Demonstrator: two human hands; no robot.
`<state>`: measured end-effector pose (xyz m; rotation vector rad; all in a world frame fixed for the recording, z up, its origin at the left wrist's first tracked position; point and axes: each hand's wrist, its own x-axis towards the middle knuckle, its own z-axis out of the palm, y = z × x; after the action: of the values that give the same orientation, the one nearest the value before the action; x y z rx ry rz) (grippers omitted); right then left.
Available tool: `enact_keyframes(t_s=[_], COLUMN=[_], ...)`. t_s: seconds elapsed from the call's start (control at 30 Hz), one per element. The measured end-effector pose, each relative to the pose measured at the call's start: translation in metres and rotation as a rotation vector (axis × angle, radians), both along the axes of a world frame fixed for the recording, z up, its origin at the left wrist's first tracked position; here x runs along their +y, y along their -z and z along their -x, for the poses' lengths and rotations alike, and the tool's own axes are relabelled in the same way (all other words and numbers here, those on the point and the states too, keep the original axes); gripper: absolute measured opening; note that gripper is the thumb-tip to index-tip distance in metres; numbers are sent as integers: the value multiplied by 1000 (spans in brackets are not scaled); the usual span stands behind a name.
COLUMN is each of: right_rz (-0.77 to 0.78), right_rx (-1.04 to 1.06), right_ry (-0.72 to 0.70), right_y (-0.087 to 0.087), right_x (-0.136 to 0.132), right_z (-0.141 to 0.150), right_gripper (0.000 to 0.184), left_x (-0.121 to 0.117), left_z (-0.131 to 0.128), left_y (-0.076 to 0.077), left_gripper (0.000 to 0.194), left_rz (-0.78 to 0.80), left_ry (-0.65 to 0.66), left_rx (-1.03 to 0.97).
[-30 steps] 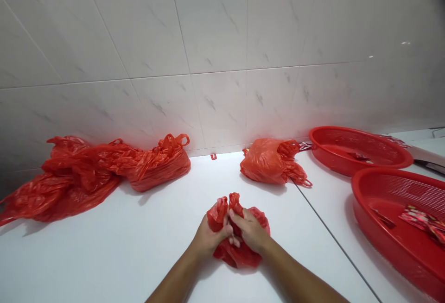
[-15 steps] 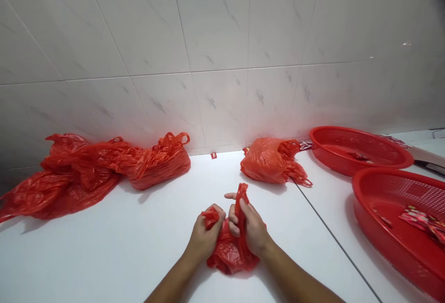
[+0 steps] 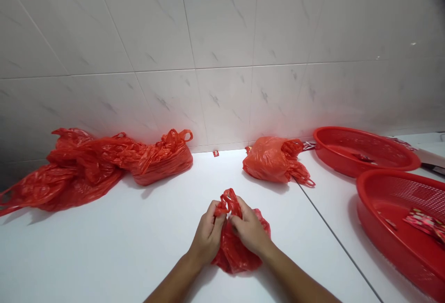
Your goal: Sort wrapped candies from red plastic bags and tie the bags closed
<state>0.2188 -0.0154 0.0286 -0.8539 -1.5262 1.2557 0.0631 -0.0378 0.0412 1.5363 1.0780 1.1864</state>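
A thin red plastic bag (image 3: pixel 237 253) rests on the white table between my hands, its body bulging and crumpled below them. My left hand (image 3: pixel 207 234) is closed on one gathered handle of the bag. Closed around the other handle is my right hand (image 3: pixel 251 230), thumb bent inward. The two handles meet above my fingers in a twisted loop (image 3: pixel 229 196); whether they are knotted I cannot tell. What the bag contains is hidden.
Against the tiled wall sits a tied red bag (image 3: pixel 271 160). Further left lie a filled red bag (image 3: pixel 163 164) and a heap of red bags (image 3: pixel 79 173). Two red baskets, a far one (image 3: pixel 323 154) and a near one (image 3: pixel 368 210), stand right, beyond a table seam. A small red wrapper (image 3: pixel 216 153) lies by the wall.
My hands have come together over the bag. The right hand's pointing finger has curled in, and the upright handle strip now forms a loop with the left one.
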Motion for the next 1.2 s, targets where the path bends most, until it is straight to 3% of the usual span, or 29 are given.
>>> enact_keyframes(t_s=[0.1, 0.27, 0.43, 0.5, 0.6, 0.73, 0.83, 0.93, 1.0, 1.1, 1.2], right_rz=[-27, 8, 6, 3, 13, 41, 103, 260, 323, 393, 461], right_rx=[-83, -94, -214, -283, -277, -108, 20, -2, 16, 136, 247], right_ry=[-76, -119, -187, -250, -313, -370, -418, -338, -309, -337, -268], right_y=[-4, -8, -13, -15, -17, -20, -17, -10, -5, 1, 4], right_x=[-6, -7, -5, -6, -7, -4, -3, -5, -5, -3, 5], right_z=[0, 0, -3, -4, -4, -6, -6, -2, 1, 4, 3], right_gripper=[51, 37, 29, 19, 14, 25, 32, 30, 46, 63, 68], left_x=[2, 2, 2, 3, 7, 9, 8, 7, 5, 2, 0], left_z=[-2, -1, 1, 3, 5, 3, 2, 2, 1, 0, 1], left_y=[0, 3, 1, -3, -10, -15, -12, -7, -5, -7, -8], left_gripper=[32, 30, 28, 29, 36, 23, 11, 29, 41, 51, 56], left_rz=[-77, -308, -360, -334, -223, -61, -84, -257, -320, -278, -278], left_ry=[-73, -160, -216, -171, -2, 79, 50, 3, -32, -64, -68], left_rx=[82, 180, 275, 292, 237, 146, 222, 347, 371, 293, 228])
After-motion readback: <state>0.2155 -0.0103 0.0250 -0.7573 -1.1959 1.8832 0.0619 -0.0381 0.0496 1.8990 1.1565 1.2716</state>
